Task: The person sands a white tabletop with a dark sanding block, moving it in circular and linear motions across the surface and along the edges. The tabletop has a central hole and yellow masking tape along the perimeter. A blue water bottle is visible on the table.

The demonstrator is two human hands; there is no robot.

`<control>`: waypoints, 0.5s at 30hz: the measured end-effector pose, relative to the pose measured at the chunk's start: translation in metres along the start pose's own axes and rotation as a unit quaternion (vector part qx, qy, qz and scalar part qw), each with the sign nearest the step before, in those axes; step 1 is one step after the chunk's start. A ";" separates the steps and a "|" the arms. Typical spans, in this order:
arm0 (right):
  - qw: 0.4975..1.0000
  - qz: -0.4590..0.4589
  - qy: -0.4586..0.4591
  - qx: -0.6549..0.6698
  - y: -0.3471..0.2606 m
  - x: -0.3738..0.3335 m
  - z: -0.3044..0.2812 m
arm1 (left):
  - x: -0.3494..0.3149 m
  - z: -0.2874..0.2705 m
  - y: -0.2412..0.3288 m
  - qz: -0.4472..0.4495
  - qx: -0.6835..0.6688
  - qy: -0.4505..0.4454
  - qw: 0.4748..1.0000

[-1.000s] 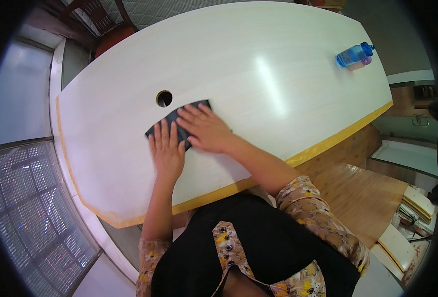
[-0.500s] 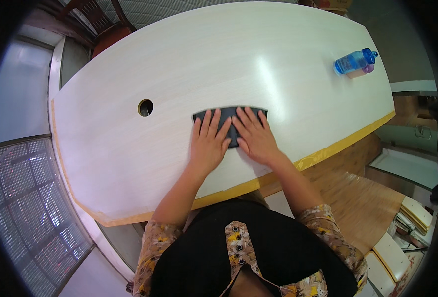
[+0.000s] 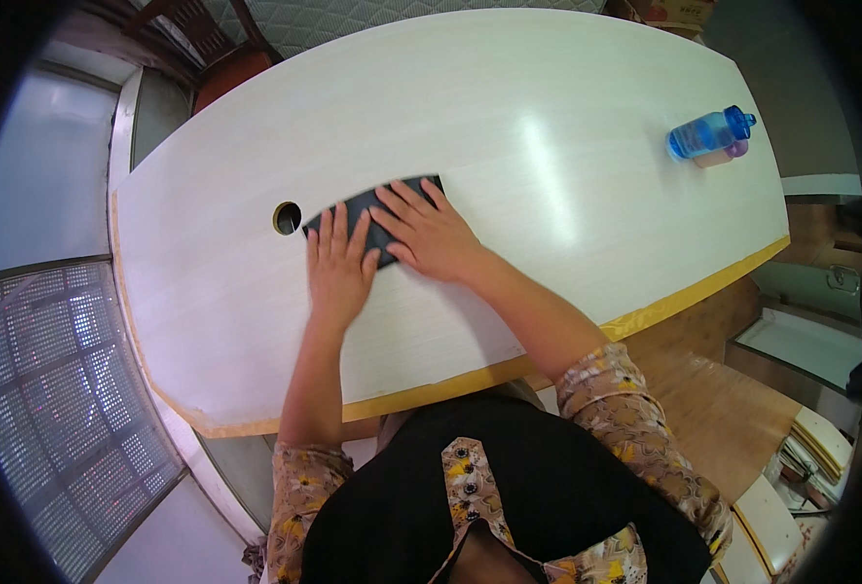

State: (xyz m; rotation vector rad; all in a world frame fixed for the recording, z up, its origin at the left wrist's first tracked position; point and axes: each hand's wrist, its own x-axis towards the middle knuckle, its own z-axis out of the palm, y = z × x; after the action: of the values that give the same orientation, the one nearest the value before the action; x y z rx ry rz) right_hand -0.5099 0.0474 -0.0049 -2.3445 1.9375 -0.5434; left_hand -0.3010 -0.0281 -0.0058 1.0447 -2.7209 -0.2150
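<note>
A black, thin, flat piece (image 3: pixel 358 202), roughly rectangular, lies on the white tabletop (image 3: pixel 285 321), tilted with its right end farther away. My left hand (image 3: pixel 339 278) rests on its left part, palm down with fingers spread. On its right part lies my right hand (image 3: pixel 429 236), also flat, fingers apart and pointing up and left. Both thumbs come near each other over the lower edge. The palms and fingers hide much of the piece, and its material cannot be made out. Its left corner nearly touches a round hole (image 3: pixel 287 218) in the table.
A blue bottle (image 3: pixel 708 133) and a pinkish item (image 3: pixel 723 156) lie at the table's right. Yellow tape (image 3: pixel 431 391) runs along the near edge. A wooden chair (image 3: pixel 231 68) stands at the far left, a window (image 3: pixel 71 380) at the left. Boards (image 3: pixel 771 526) are at the lower right.
Both hands have moved left across the tabletop, and the black piece has slid with them. It has turned from nearly level to slanted, its left corner now beside the hole.
</note>
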 end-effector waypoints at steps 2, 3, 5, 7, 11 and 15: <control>1.000 0.006 -0.004 -0.021 0.020 0.018 0.004 | 0.028 0.006 -0.007 -0.001 0.015 0.003 1.000; 1.000 0.009 -0.003 -0.028 0.029 0.024 0.005 | 0.040 0.008 -0.009 0.001 0.017 0.002 1.000; 0.998 0.026 -0.024 -0.043 0.041 0.030 0.004 | 0.054 0.013 -0.005 0.004 0.017 0.004 1.000; 0.999 0.024 -0.019 -0.035 0.045 0.027 0.001 | 0.058 0.013 -0.001 0.004 0.016 0.003 1.000; 0.998 0.033 -0.047 -0.023 0.044 -0.009 -0.016 | 0.042 0.014 0.029 0.016 0.004 -0.014 1.000; 0.997 0.049 -0.058 0.014 0.029 -0.087 -0.042 | -0.002 0.013 0.087 0.049 -0.022 -0.038 0.998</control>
State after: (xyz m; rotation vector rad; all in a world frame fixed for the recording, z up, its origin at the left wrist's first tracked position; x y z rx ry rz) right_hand -0.5636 0.1322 0.0068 -2.1966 1.9673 -0.4147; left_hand -0.3584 0.0378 -0.0005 0.9059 -2.8125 -0.3024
